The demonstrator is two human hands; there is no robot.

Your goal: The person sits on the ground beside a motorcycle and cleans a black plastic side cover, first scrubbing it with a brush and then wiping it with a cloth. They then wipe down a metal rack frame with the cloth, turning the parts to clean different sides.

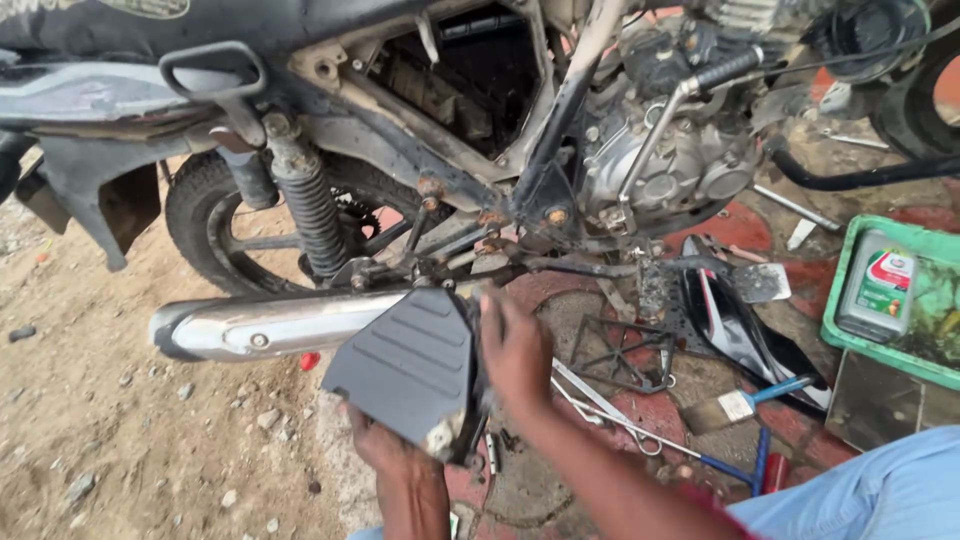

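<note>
A motorcycle (560, 130) with its side panels off stands in front of me. I hold a dark ribbed heat guard (405, 362) against its chrome exhaust pipe (270, 322). My left hand (378, 440) grips the guard's lower edge from beneath. My right hand (515, 345) presses on the guard's right edge, fingers curled around it. The guard covers the front part of the pipe.
A green tray (850, 345) at the right holds a grey oil bottle (878, 285). A black body panel (745, 335), a paintbrush (740, 405), metal rods (600, 405) and a wire frame (620, 350) lie on the ground. Sandy ground with stones (130, 420) spreads left. My blue-clad knee (880, 495) is at lower right.
</note>
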